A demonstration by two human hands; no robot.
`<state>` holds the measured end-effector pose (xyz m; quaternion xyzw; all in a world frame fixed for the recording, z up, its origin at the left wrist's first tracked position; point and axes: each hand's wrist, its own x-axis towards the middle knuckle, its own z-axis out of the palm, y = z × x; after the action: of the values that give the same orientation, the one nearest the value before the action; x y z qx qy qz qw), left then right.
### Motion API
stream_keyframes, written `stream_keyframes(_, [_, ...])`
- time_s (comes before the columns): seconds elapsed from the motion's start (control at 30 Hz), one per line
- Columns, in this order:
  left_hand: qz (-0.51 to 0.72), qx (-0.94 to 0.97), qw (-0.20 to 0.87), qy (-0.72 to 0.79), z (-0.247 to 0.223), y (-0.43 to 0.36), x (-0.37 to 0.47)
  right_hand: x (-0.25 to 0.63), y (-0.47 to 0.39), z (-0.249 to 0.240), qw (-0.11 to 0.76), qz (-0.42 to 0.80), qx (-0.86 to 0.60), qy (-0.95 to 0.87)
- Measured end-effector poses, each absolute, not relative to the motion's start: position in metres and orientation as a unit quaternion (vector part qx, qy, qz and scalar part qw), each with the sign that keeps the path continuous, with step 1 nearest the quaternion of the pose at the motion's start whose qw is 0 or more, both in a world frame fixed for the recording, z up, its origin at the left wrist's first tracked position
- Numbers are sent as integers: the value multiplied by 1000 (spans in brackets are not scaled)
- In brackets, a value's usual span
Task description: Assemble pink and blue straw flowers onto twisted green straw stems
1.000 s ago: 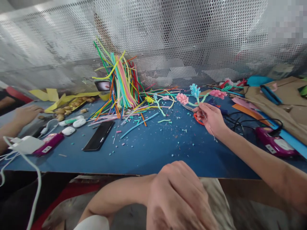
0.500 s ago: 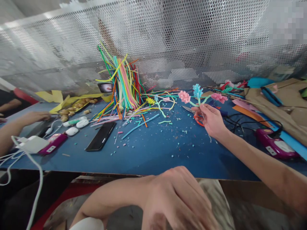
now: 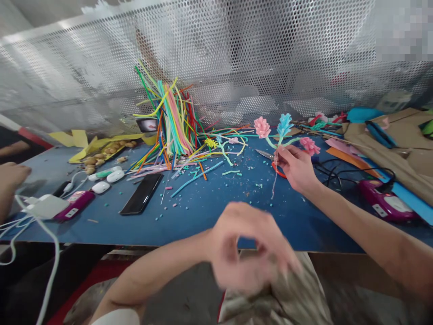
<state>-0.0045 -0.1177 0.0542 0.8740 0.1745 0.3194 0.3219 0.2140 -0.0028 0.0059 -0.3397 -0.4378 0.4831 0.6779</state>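
Note:
My right hand point(image 3: 295, 166) is closed on the stems of a pipe-cleaner flower bunch point(image 3: 284, 125), held upright above the table. Two pink heads flank a blue one, and a thin pale strand hangs below my fingers. Just behind that hand lie scissors point(image 3: 264, 154) with red handles, partly covered by it. My left hand point(image 3: 248, 246) hovers at the table's front edge, above my lap. Its fingers curl round toward the thumb with a gap between; motion smears the tips, and nothing shows clearly in them.
Upright pipe cleaners point(image 3: 174, 119) stand bunched at the back. A small yellow flower point(image 3: 211, 143), cut scraps and a black phone point(image 3: 142, 194) lie on the blue table point(image 3: 199, 225). Purple power strips point(image 3: 387, 201) sit on both sides. Another person's hand point(image 3: 13, 174) is far left.
My left hand has risen slightly and turned, its fingers now curled into a ring. The flower bunch has shifted a little in my right hand. The other person's hand has moved left.

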Motion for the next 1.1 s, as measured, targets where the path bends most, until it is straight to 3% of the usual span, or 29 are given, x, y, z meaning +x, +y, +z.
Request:
stream_keyframes(0.1, [363, 833, 332, 254, 55, -75, 6, 213, -5, 8, 676, 464, -350, -454])
stream_keyframes(0.23, [276, 810, 385, 346, 38, -18, 14, 209, -8, 10, 671, 422, -375, -480])
stream_keyframes(0.33, [238, 810, 436, 310, 28, 7, 14, 206, -7, 9, 667, 407, -384, -491])
stream_keyframes(0.5, [288, 824, 332, 358, 32, 34, 1, 207, -2, 2, 658, 423, -386, -489])
stream_keyframes(0.77, [311, 684, 592, 292, 13, 30, 3, 195, 6, -4, 637, 402, -400, -523])
stream_keyframes(1.1, [441, 568, 629, 294, -3, 19, 24, 185, 20, 1, 580, 446, -400, -552])
